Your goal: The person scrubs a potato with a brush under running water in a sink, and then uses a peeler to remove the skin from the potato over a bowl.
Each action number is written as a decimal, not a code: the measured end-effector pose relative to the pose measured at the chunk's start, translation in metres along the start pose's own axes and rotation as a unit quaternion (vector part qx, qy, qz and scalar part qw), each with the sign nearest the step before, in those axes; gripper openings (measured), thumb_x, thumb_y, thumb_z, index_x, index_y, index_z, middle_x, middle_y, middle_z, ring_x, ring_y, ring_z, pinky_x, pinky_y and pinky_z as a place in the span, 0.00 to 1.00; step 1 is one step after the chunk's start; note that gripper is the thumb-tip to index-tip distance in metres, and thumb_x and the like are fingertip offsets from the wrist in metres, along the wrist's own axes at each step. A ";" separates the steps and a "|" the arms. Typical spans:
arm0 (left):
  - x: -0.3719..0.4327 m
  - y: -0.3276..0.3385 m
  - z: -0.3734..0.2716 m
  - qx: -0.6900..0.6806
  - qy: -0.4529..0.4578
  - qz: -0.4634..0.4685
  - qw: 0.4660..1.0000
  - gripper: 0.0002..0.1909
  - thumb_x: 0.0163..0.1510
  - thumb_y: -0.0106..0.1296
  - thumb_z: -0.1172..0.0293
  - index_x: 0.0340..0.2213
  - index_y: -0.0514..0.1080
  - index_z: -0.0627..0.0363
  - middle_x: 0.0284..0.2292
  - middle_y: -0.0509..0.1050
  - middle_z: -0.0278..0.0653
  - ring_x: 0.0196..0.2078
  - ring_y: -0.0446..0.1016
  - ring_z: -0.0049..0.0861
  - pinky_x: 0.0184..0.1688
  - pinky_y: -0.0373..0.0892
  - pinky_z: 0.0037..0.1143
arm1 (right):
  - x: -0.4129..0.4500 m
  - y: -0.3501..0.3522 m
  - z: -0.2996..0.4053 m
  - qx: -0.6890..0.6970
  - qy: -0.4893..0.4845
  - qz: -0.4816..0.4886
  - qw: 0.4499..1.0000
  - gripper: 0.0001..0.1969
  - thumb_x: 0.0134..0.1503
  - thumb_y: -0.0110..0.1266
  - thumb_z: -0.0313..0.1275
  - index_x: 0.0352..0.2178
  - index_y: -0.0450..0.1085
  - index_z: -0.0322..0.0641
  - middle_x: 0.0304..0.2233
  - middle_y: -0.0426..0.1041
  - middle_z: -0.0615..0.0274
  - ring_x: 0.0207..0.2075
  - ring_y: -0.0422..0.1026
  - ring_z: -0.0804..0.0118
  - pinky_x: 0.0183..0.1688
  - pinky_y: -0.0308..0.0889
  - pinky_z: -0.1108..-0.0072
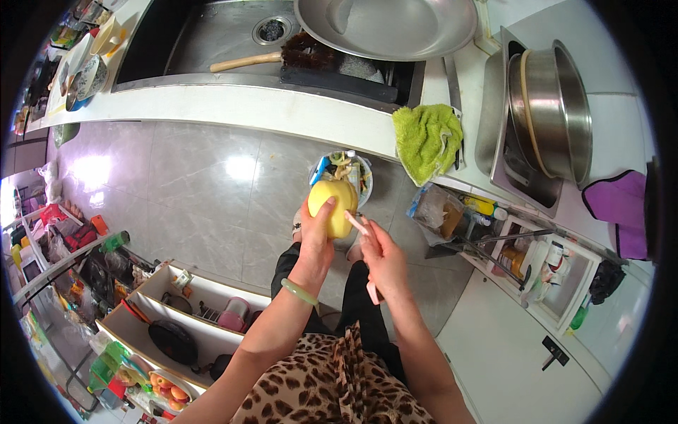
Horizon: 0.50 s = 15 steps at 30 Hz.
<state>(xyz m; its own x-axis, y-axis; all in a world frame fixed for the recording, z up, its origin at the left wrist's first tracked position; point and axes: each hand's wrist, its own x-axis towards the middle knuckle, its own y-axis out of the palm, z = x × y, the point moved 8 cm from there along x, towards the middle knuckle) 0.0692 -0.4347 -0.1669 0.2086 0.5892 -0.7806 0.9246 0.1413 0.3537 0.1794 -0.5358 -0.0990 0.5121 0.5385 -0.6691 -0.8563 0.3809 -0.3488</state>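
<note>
My left hand [316,225] grips a large, smooth, pale-yellow peeled fruit or vegetable [341,199], thumb across its near face. Its exact kind is hard to tell. In my right hand [386,257] is a pink-handled peeler [357,223]; its head is close against the right side of the yellow piece, and its blade is too small to make out. The handle's lower end shows below my palm. Both hands are above a round waste bin [369,185] on the floor, which holds peelings, scraps and packaging. The yellow piece hides part of the bin.
Ahead runs a white counter [238,108] with a steel sink [217,32], a large metal pan [413,26] and a wooden-handled brush [246,62]. A green cloth [428,140] hangs over its edge near a knife [453,85]. Behind my left arm are open drawers [212,283].
</note>
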 end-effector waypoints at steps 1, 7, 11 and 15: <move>0.001 0.001 0.000 0.003 0.005 -0.017 1.000 0.31 0.48 0.54 0.68 0.51 0.53 0.56 0.45 0.64 0.44 0.46 0.66 0.32 0.45 0.67 0.29 | 0.000 0.001 -0.012 -0.031 -0.003 -0.014 0.999 0.21 0.54 0.51 0.35 0.50 0.63 0.44 0.37 0.74 0.55 0.39 0.74 0.63 0.39 0.67 0.78; 0.002 0.011 0.009 -0.036 -0.040 -0.027 0.998 0.30 0.50 0.52 0.63 0.50 0.52 0.55 0.45 0.63 0.44 0.45 0.67 0.34 0.39 0.70 0.32 | -0.008 0.009 -0.032 0.039 -0.014 -0.037 0.998 0.21 0.54 0.51 0.35 0.49 0.63 0.44 0.35 0.73 0.53 0.36 0.74 0.63 0.39 0.66 0.77; 0.014 -0.001 0.028 -0.064 -0.077 -0.067 0.993 0.29 0.50 0.52 0.57 0.49 0.56 0.55 0.41 0.67 0.41 0.41 0.69 0.33 0.40 0.69 0.31 | -0.022 0.029 -0.044 0.100 0.029 0.040 0.994 0.20 0.55 0.51 0.36 0.49 0.64 0.43 0.25 0.70 0.63 0.24 0.70 0.75 0.28 0.65 0.83; 0.019 -0.012 0.030 -0.110 -0.086 -0.028 0.990 0.26 0.50 0.51 0.54 0.47 0.61 0.51 0.41 0.69 0.39 0.42 0.69 0.32 0.41 0.68 0.33 | -0.013 0.004 -0.023 0.182 0.053 0.100 0.977 0.21 0.56 0.51 0.37 0.50 0.63 0.44 0.23 0.67 0.69 0.17 0.62 0.80 0.15 0.57 0.87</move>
<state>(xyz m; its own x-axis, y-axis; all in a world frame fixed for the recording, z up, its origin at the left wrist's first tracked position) 0.0721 -0.4494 -0.2012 0.2271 0.4338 -0.8719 0.8488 0.3508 0.3956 0.1676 -0.5584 -0.1065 0.3113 0.5558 -0.7709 -0.8482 0.5283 0.0384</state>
